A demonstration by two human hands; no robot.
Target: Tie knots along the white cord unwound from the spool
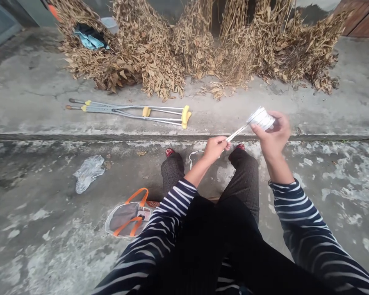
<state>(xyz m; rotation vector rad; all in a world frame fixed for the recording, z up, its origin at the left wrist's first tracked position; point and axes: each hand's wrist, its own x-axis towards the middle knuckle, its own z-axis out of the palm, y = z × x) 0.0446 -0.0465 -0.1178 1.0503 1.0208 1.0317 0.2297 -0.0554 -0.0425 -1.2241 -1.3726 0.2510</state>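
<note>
My right hand (278, 135) is wrapped round a spool of flat white cord (262, 119), held up in front of me on the right. A taut length of the cord (238, 132) runs from the spool down to my left hand (214, 149), whose fingers pinch it. Past the left fingers, a loose end of the cord (194, 152) curls below the hand. Whether the cord is a ribbon or a thin elastic band is too blurred to tell.
Yellow-padded crutches (126, 111) lie on the raised concrete step (43, 110). Dried plants (160, 53) lean behind them, with a blue cloth (90, 39) on top. A crumpled plastic bag (89, 173) and an orange-handled bag (123, 219) are on the lower ground to the left.
</note>
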